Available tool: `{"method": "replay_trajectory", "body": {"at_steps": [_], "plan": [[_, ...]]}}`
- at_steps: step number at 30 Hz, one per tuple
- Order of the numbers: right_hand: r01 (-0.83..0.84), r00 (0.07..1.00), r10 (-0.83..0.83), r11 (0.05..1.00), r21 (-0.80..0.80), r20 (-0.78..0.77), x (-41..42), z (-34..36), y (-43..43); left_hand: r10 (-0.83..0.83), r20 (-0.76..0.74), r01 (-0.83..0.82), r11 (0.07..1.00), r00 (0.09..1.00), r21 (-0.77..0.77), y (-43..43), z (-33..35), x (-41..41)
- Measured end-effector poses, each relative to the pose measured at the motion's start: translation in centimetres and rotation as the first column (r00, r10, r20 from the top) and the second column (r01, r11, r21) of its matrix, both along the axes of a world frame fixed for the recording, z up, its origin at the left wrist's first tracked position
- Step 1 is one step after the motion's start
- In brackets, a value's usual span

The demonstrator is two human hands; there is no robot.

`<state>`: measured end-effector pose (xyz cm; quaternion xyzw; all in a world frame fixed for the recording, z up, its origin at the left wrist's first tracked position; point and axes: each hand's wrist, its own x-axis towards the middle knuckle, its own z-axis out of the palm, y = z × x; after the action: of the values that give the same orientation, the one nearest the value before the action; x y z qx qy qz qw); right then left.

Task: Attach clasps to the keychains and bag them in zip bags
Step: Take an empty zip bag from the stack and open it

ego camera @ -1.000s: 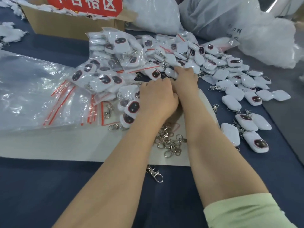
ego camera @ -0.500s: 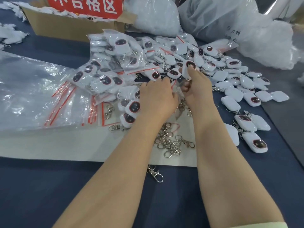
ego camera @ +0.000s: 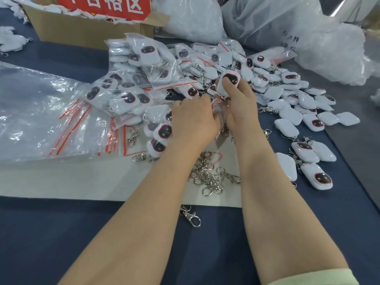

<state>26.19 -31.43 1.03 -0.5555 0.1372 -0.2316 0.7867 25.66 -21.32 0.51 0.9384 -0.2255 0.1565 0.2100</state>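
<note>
In the head view both forearms reach up the middle of the frame to the centre of the bench (ego camera: 61, 233), where the two hands meet. The right hand (ego camera: 240, 108) holds one white keychain (ego camera: 229, 81) by its lower end. Its fingers (ego camera: 227, 87) are closed narrowly on the piece, with the thumb pressed on the dark oval face. The keychain's long axis runs up the frame and leans a little to the right. Just lower left of it, the left hand (ego camera: 193, 122) is knuckles-up, its fingers curled round what seems to be the mouth of a small clear zip bag (ego camera: 218, 112). The bag's red seal strip shows in the gap between the hands. So the keychain sits just above and to the right of the bag opening, nearly touching it. The coming move is probably a short slide down and to the left, narrow end first, with the right hand delivering and the left holding the mouth open. Whether a clasp already hangs from this piece is hidden behind the right hand. Loose clasps (ego camera: 209, 175) lie in a heap between the forearms on a white sheet (ego camera: 61, 177). Empty zip bags (ego camera: 67, 120) are stacked at left, filled bags (ego camera: 144, 64) are piled above the hands, and bare keychains (ego camera: 304, 112) are scattered to the right.
</note>
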Motion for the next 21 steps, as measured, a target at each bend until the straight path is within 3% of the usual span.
{"method": "replay_trajectory", "body": {"at_steps": [7, 14, 21], "plan": [[-0.004, 1.000, 0.003, 1.000, -0.018, -0.015, 0.37, -0.27, 0.18, -0.004, 0.002, 0.004, 1.000, 1.000, 0.002, -0.10, -0.02, -0.03], [-0.018, 0.999, 0.023, 0.985, 0.174, -0.031, 0.98, -0.41, -0.13, -0.003, 0.003, 0.003, 1.000, 1.000, 0.002, -0.11, -0.17, 0.07], [-0.027, 0.999, 0.029, 0.998, 0.064, -0.034, 0.67, -0.35, -0.05, -0.004, 0.003, 0.004, 1.000, 1.000, -0.013, -0.13, -0.15, 0.04]]}}
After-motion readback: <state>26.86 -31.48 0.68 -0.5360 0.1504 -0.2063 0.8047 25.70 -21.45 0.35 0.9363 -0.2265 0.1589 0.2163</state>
